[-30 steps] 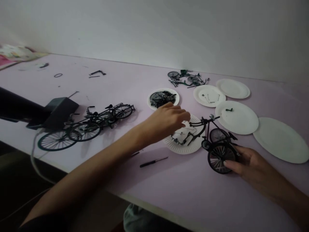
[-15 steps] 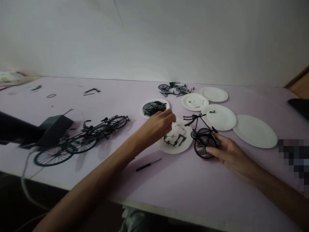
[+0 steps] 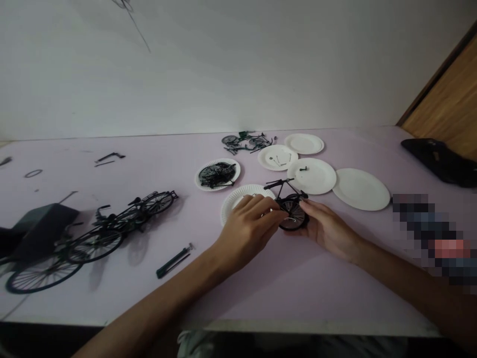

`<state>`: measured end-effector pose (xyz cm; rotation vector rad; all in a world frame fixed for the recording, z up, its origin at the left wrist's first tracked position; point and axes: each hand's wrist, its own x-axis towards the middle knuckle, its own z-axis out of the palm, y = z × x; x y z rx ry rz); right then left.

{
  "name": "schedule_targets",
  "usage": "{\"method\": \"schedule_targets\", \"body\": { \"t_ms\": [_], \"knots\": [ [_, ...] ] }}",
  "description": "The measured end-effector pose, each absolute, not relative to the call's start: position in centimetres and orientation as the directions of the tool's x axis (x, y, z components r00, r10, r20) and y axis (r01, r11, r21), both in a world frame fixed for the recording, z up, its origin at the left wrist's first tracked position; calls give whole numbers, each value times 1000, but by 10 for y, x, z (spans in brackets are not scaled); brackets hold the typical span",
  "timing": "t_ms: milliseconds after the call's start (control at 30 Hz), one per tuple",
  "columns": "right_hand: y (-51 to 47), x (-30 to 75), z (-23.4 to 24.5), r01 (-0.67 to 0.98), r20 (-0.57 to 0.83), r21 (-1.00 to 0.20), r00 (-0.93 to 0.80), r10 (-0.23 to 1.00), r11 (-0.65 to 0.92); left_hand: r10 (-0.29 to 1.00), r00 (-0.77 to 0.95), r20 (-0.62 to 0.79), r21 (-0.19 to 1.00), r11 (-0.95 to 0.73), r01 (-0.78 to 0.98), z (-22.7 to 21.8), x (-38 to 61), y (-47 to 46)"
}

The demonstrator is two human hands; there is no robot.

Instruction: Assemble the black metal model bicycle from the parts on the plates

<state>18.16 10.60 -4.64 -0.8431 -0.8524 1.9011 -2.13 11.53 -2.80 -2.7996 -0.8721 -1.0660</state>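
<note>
A small black model bicycle stands upright between my hands, its spoked wheel low at the front. My right hand holds that wheel from the right side. My left hand reaches in from the left, with its fingertips at the wheel. Any small part between those fingers is hidden. A thin pale wire shows near the wheel's middle. Under my left hand lies a white paper plate, mostly covered.
Paper plates hold black parts and small pieces; others stand nearby. A loose parts heap lies behind. Left: finished model bicycles, a screwdriver, a black box. A black bag lies right.
My left hand has moved right from above the plate to the bicycle's wheel. Both hands now meet there. The bicycle has shifted toward the plate, and the view has swung and risen.
</note>
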Motion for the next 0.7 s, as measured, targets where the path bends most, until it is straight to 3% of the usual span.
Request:
{"method": "schedule_targets", "body": {
  "t_ms": [133, 367, 500, 700],
  "knots": [
    [106, 182, -44, -456, -254, -795, -347, 903, -399, 518, 592, 618, 224, -837, 499, -36, -20, 117],
    [110, 186, -49, -504, -263, -720, -437, 860, -477, 551, 608, 572, 293, -829, 476, -40, -23, 119],
    [109, 187, -51, -486, -243, -753, -421, 874, -444, 586, 583, 563, 351, -808, 472, -39, -25, 120],
    [108, 187, -53, -460, -241, -775, -420, 875, -434, 566, 540, 623, 342, -818, 463, -41, -24, 120]
  ]
}}
